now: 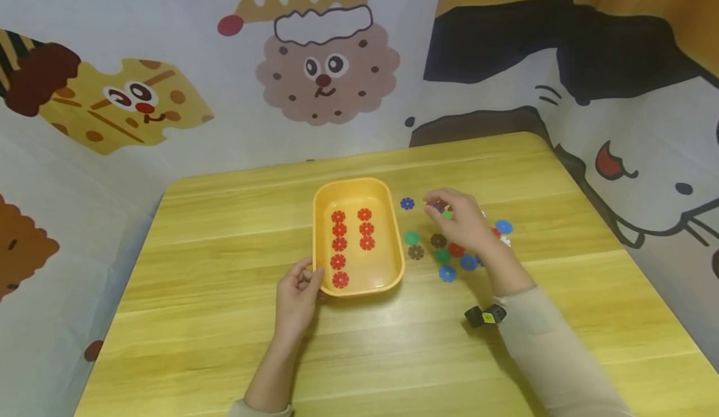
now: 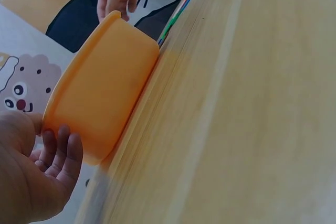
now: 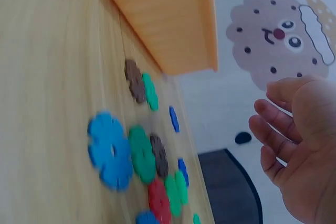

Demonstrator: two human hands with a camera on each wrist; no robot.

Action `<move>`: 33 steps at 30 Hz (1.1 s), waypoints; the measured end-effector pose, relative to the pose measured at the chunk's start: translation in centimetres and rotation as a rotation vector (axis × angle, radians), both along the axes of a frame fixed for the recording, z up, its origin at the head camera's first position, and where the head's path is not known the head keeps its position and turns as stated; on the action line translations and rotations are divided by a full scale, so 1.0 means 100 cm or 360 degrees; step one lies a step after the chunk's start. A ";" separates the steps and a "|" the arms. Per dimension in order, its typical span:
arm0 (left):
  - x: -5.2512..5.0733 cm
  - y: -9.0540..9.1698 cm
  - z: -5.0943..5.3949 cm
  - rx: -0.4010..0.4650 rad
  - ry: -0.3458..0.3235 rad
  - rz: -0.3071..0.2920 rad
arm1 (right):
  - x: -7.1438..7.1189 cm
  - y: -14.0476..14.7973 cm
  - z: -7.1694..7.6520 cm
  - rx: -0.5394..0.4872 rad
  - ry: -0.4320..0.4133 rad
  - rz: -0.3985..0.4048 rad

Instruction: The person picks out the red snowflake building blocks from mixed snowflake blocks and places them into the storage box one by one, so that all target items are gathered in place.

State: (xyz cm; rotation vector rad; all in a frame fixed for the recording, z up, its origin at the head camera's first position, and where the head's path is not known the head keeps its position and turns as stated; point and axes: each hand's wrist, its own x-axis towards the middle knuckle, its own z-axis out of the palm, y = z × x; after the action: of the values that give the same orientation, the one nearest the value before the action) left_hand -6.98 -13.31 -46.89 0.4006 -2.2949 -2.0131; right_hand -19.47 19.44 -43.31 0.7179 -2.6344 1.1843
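Note:
A yellow-orange plastic tray [image 1: 359, 289] sits mid-table in the head view, with red notched discs [image 1: 339, 243] inside in two columns, the left one longer. My left hand [image 1: 298, 295] holds the tray's near left corner; in the left wrist view its thumb is at the rim and its fingers are curled by the outer wall [image 2: 105, 93]. To the right of the tray, my right hand [image 1: 460, 220] hovers over scattered discs, fingers loosely bent. Nothing shows between those fingers [image 3: 275, 124] in the right wrist view. The hand hides part of the pile in the head view.
Blue [image 1: 447, 273], green [image 1: 412, 238], brown [image 1: 415, 253], red and white discs lie loose right of the tray. A dark blue disc [image 1: 407, 203] lies apart near its far right side. Behind the wooden table [image 1: 224, 248] hangs a cartoon-printed cloth [image 1: 213, 17].

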 end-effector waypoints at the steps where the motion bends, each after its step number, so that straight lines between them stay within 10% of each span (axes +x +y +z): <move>1: 0.000 0.000 0.000 -0.0003 0.0004 0.0000 | 0.001 0.003 0.000 0.0014 -0.0006 -0.0013; 33: -0.002 -0.001 0.001 -0.0035 0.0001 -0.0027 | 0.033 0.050 -0.024 0.0392 -0.0447 -0.0049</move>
State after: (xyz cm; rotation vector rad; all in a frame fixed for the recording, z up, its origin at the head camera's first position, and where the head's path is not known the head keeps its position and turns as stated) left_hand -7.19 -13.43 -46.82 0.3803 -2.3257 -1.9939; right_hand -16.21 24.48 -45.70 0.5813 -3.0517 1.0293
